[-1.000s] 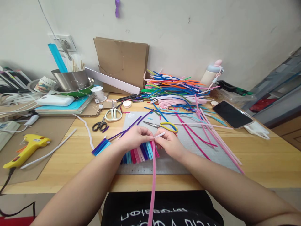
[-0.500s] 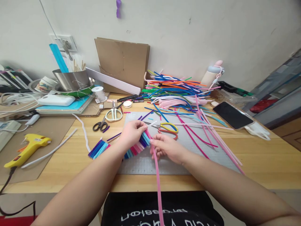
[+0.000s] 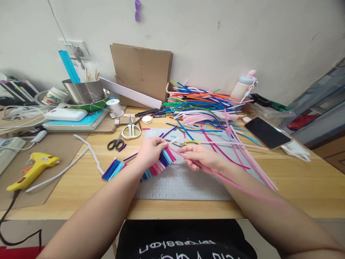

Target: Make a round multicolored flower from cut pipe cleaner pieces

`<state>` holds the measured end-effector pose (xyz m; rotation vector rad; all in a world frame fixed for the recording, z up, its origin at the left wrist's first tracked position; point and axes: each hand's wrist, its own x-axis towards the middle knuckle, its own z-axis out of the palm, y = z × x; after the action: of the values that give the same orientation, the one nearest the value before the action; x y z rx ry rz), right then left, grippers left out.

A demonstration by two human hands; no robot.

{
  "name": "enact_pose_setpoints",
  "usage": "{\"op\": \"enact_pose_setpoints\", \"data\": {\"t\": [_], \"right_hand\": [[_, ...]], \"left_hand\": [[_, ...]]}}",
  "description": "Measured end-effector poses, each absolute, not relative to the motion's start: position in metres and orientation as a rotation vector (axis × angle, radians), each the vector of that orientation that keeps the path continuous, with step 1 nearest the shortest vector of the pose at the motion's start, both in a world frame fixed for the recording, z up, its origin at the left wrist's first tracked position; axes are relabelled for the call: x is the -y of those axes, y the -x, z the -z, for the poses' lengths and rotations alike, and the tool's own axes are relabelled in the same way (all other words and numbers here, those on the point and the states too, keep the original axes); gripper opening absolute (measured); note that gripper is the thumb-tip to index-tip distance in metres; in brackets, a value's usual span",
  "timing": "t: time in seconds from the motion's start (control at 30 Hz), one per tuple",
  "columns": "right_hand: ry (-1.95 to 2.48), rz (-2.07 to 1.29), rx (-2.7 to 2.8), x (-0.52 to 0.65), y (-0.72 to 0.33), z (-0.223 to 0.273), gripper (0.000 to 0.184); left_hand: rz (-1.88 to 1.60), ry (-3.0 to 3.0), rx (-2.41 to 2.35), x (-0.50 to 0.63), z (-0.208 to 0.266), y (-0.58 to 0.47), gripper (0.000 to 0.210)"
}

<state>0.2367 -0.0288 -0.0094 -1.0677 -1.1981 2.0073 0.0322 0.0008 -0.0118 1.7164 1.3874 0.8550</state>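
Observation:
My left hand [image 3: 152, 153] pinches the end of a strip of pipe cleaners [image 3: 159, 166], a row of short blue, purple and pink pieces side by side; my forearm hides its middle. A white tip pokes out beyond the fingers. Between thumb and fingers, my right hand [image 3: 201, 157] grips a long pink pipe cleaner [image 3: 229, 181]. One end of it runs to the strip at my left fingertips, and the blurred tail trails along my right forearm. Just behind my right hand lies a pair of scissors [image 3: 192, 142] with a yellow handle, partly covered.
A grey cutting mat [image 3: 183, 189] lies under my hands. Loose pipe cleaners [image 3: 205, 104] are heaped at the back. Two more scissors [image 3: 131, 131] lie left of the mat, a yellow glue gun [image 3: 33, 169] farther left, and a phone [image 3: 266, 132] at right.
My right hand has moved to the right and slightly up, pulling the pink pipe cleaner sideways; its tail swung from hanging toward my lap to lying along my right forearm. My left hand stays put.

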Motion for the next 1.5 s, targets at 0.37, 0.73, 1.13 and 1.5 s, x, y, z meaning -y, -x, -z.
{"op": "enact_pose_setpoints", "data": {"t": [0.37, 0.73, 1.13, 1.5], "right_hand": [[1.095, -1.997, 1.235, 0.046, -0.218, 0.018, 0.023], [1.093, -1.896, 1.148, 0.048, -0.207, 0.027, 0.025], [1.123, -1.809, 1.137, 0.049, -0.207, 0.024, 0.022], [1.120, -1.731, 1.191, 0.050, -0.208, 0.021, 0.029]], "left_hand": [[-0.911, -1.715, -1.329, -0.001, 0.013, -0.033, 0.023], [-0.913, -1.731, -1.274, 0.002, 0.011, -0.036, 0.024], [-0.829, -1.402, -1.169, 0.001, 0.013, -0.033, 0.034], [-0.870, -1.350, -1.173, -0.001, 0.012, -0.032, 0.036]]}}
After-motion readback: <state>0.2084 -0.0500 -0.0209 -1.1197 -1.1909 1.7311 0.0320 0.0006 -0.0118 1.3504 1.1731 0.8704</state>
